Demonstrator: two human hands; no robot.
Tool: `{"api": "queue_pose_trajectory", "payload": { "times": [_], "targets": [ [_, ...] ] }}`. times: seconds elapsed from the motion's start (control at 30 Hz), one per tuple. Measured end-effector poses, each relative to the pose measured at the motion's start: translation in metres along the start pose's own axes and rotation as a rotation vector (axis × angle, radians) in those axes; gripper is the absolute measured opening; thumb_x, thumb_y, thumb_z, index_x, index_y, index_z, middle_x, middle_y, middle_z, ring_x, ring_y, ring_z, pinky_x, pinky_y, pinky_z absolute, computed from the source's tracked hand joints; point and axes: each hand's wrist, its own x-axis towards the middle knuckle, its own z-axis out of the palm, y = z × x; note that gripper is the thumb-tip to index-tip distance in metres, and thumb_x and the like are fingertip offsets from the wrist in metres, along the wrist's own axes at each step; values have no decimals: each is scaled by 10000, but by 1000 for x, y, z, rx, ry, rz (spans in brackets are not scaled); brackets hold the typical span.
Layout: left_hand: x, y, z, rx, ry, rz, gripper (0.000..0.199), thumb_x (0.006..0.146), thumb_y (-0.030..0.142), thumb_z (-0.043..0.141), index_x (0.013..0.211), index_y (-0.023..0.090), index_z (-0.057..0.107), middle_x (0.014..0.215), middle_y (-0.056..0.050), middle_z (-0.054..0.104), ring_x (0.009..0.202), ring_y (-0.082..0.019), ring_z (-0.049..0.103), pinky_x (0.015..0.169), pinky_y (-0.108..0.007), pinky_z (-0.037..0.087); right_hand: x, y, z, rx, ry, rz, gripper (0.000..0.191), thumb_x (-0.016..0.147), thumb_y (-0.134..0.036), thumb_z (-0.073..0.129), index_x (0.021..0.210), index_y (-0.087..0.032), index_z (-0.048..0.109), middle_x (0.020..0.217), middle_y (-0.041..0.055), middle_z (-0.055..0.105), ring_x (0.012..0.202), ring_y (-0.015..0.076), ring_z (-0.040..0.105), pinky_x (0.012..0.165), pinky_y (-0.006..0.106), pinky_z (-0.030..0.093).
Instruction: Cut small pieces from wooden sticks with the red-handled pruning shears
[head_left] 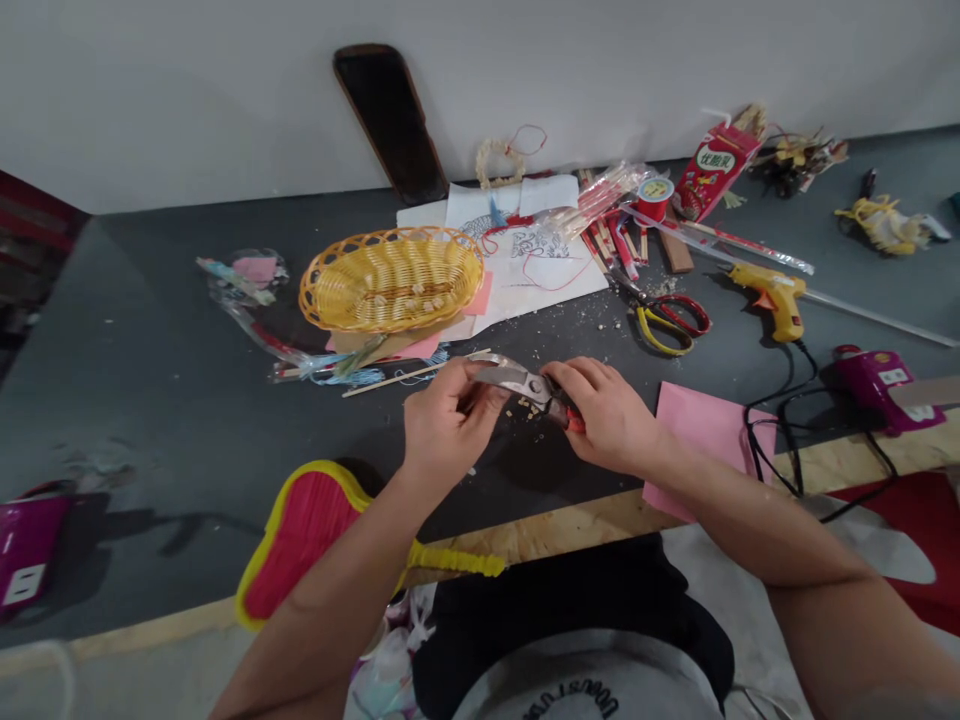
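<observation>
My right hand (604, 415) is closed around the red-and-dark handles of metal pruning shears (514, 377), whose curved blades point left. Close to the blade tips, my left hand (454, 415) is closed in a pinch; whatever lies between its fingers is hidden. Just behind that hand a thin wooden stick (390, 379) runs slantwise; I cannot tell whether the hand touches it. Small cut pieces (525, 408) are scattered on the dark table (172, 400) beneath the shears. A yellow wicker basket (390, 280) with several small bits in it stands beyond my left hand.
Red-and-yellow-handled scissors (667, 325), a yellow glue gun (772, 298) and a cable lie to the right, near a pink paper sheet (697, 430). A phone (394, 125) leans against the wall. A red drink carton (716, 165) stands behind. A yellow-edged red object (307, 530) lies front left.
</observation>
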Motion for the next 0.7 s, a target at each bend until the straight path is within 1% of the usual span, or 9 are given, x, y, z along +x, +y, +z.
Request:
{"api": "queue_pose_trajectory", "payload": {
  "times": [0.07,0.13,0.27,0.33,0.43,0.53,0.63,0.7],
  "targets": [
    [-1,-1,0,2,37,-25,94,885,313,654,882,227,692,561,66,643,513,-114,627,567,-215,454,1,0,1,-16,18,-9,652,772,-135,533,1420,-170,471,1278,163,617,1162,315,555,931,469,476],
    [-1,-2,-1,-7,51,-29,102,894,297,641,840,230,696,507,78,604,464,-101,592,551,-212,444,1,1,0,-32,30,-28,683,780,-137,530,1458,-160,444,1304,169,611,1175,319,545,921,466,469],
    [-1,0,-4,-88,-11,-14,163,923,300,614,804,225,697,445,85,548,392,-85,522,496,-206,417,1,2,-1,-37,32,-63,674,814,-151,524,1482,-151,432,1320,165,611,1180,320,535,931,470,453],
    [-1,1,-5,-103,-36,-15,185,932,306,603,802,223,705,435,81,533,387,-86,512,482,-209,406,1,2,-2,-32,29,-69,671,825,-156,525,1489,-159,429,1324,160,611,1187,320,530,944,471,446],
    [-2,1,-4,-83,-29,-40,168,915,316,624,814,218,717,461,69,551,420,-92,532,490,-217,405,1,3,-2,-22,24,-66,670,823,-155,529,1486,-165,435,1323,160,611,1190,318,528,956,470,443],
    [-1,1,-3,-71,-22,-45,167,906,318,625,814,220,724,546,45,625,494,-103,584,516,-221,423,1,3,-1,-17,21,-59,663,807,-150,530,1466,-161,456,1304,164,614,1175,319,540,948,472,453],
    [-1,3,-2,-83,-31,-45,189,911,315,612,782,226,717,637,26,691,586,-120,650,549,-223,452,1,2,-1,-17,10,-49,642,784,-143,533,1424,-161,488,1265,160,625,1138,312,561,927,462,470],
    [-1,5,-2,-84,-36,-46,208,918,301,598,757,226,705,643,22,699,612,-128,671,566,-224,468,0,0,-2,-26,2,-38,598,786,-144,531,1384,-157,517,1232,155,638,1097,302,581,899,438,479]
  ]
}}
